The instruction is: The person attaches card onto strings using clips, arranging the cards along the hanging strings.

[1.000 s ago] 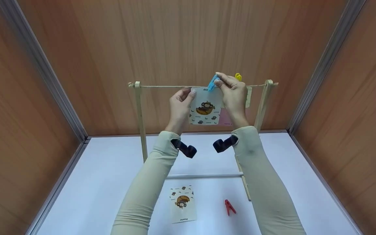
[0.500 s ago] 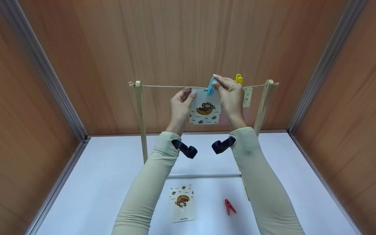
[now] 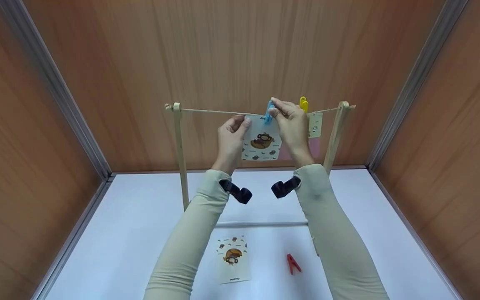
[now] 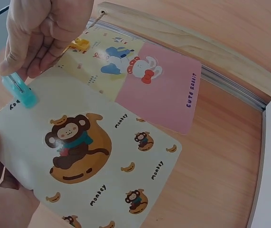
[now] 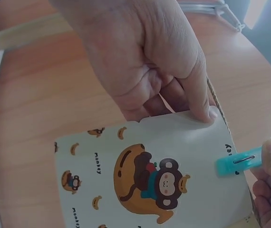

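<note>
A white card (image 3: 261,143) printed with a monkey on a banana hangs upright against the string (image 3: 219,111). My left hand (image 3: 232,135) pinches its upper left corner between thumb and fingers. My right hand (image 3: 293,127) pinches the handles of a blue clothespin (image 3: 268,113), whose jaws sit over the card's top edge at the string. In the left wrist view the clothespin (image 4: 20,91) overlaps the printed word at the top. Behind the right hand, a yellow clothespin (image 3: 303,104) holds a yellow and pink rabbit card (image 4: 159,85) on the same string.
Wooden posts, left (image 3: 180,154) and right (image 3: 335,137), carry the string. A white bar (image 3: 261,224) runs low between them. On the white table (image 3: 140,233) lie a second monkey card (image 3: 233,260) and a red clothespin (image 3: 293,264). Wood-grain panels (image 3: 240,50) enclose the space.
The right hand has brought the blue clothespin slightly down and left, from tilted to nearly upright over the card's top edge. The string now sags a little, and more of the rabbit card shows.
</note>
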The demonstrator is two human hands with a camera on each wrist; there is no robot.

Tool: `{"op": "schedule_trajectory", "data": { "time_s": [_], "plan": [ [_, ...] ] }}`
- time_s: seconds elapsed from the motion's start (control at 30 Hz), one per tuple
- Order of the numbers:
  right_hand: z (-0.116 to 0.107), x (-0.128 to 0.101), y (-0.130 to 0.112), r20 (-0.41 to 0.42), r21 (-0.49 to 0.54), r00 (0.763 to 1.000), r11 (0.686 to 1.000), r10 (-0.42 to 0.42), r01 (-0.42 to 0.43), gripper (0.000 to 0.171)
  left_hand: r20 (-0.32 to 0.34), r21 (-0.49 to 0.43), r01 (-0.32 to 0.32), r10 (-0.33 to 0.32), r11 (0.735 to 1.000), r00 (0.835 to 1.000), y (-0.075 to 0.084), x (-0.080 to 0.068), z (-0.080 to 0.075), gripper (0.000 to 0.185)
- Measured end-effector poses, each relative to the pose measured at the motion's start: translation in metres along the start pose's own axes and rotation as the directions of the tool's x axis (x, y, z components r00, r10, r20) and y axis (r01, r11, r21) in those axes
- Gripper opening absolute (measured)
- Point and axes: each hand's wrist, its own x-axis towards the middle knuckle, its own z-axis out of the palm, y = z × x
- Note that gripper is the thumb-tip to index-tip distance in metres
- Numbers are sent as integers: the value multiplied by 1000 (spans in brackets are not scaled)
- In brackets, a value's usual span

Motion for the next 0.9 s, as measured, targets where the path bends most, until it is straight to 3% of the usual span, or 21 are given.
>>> {"op": "schedule_trajectory", "data": {
  "time_s": [0.3,0.57,0.7,0.9],
  "plan": [
    [-1,-2,2,46,-48,999,999,28,-26,40,4,-3,33,-33,999,999,-2,-1,-2,25],
    [-1,-3,3,59,-69,998,997,22,-18,42,8,-25,20,-19,999,1000,-3,0,-2,25],
    [-1,-3,5,46,-40,999,999,-8,10,39,7,-62,22,-22,998,1000,-2,2,-3,28],
    [-2,-4,10,15,58,998,997,-59,58,36,-9,-17,35,-35,999,999,0,4,-7,30]
  ]
}}
